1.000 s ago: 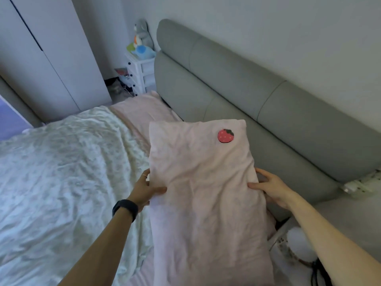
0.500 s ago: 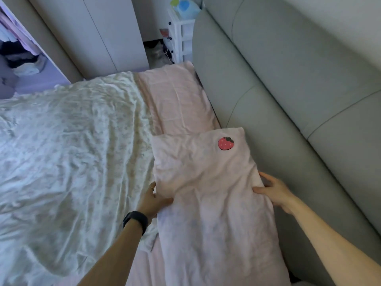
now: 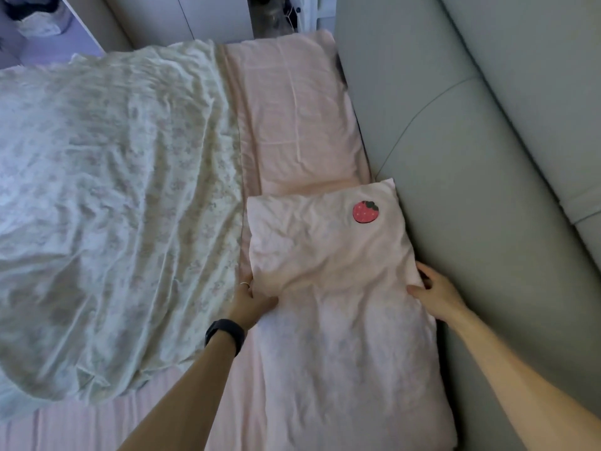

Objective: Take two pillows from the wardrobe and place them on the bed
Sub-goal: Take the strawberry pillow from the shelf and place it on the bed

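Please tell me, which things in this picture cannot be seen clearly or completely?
- Head view: fingers of the left hand and the right hand are hidden under the strawberry pillow.
- Pillow's near end: cut off by the bottom edge.
- Wardrobe contents: blurred, cut off by the top edge.
- Quilt: hides the bed beneath.

dim, cool, even light | soft shadows only | slight motion blur | wide-angle bending at the edges
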The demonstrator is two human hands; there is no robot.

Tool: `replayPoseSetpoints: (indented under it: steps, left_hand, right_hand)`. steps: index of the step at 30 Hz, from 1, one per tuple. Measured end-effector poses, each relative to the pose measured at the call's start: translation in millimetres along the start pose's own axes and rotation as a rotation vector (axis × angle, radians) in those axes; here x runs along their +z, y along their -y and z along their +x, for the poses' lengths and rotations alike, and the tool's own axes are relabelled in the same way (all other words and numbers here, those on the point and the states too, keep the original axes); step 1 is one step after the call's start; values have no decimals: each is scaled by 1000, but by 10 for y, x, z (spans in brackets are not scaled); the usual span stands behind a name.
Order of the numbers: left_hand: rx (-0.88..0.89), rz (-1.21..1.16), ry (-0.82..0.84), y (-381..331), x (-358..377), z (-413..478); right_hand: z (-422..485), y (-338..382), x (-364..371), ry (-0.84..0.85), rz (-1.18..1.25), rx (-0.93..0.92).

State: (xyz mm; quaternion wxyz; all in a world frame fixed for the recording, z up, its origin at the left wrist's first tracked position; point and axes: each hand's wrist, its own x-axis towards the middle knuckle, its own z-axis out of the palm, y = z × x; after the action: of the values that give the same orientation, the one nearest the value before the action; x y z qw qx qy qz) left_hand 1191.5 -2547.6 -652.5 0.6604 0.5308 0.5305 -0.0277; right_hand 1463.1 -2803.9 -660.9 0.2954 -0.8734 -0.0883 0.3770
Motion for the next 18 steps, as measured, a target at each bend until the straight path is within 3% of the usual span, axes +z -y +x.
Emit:
replayPoseSetpoints:
  steps: [2, 5, 7, 9, 12, 14, 18]
  left_hand:
    - [8, 211, -195, 138, 85, 176]
    - [151, 537, -457, 370, 329, 215]
    - [332, 738, -420, 545, 532, 159]
    - [495, 927, -321, 715, 714, 139]
    - [530, 1106, -210, 983, 844, 189]
    - [511, 1146, -227, 1174, 829, 293]
    - [498, 1183, -267, 1270, 854, 522]
  right_hand:
    - [115, -114, 215, -96, -184, -41]
    - [60, -288, 604, -362, -351, -257]
    - [-100, -439, 861, -455, -456, -447]
    - [-235, -555, 1050, -368, -585, -522]
    - [-214, -789, 1220, -238, -680, -407]
    - [-89, -942, 1274, -179, -719, -320]
    - [70, -1044, 1359, -232, -638, -139]
